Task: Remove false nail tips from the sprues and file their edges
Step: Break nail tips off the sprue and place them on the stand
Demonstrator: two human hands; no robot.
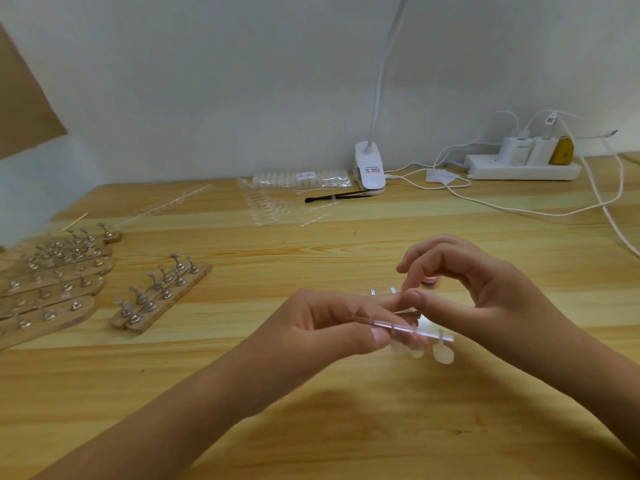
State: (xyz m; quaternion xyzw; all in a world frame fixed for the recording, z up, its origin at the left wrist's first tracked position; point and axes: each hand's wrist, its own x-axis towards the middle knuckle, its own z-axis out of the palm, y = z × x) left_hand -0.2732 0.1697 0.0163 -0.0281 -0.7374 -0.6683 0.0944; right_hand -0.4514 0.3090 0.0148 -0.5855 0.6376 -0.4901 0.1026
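Wooden desk (311, 410) up close: left hand (325, 320) pinched a clear sprue (398, 328) mid-strip, and right hand (485, 289) nipped the same strip with thumb and forefinger, couldn't tell if on a tip. A few nail tips (444, 353) still hung off its right end, so I'd say mid-removal, no filing visible. Further back, more sprues (266, 209) and a bag of tips (301, 177) waited.

Behind the right hand (485, 299), a small pink object (429, 281), mostly hidden; lamp neck (388, 64) cut off at the top edge.
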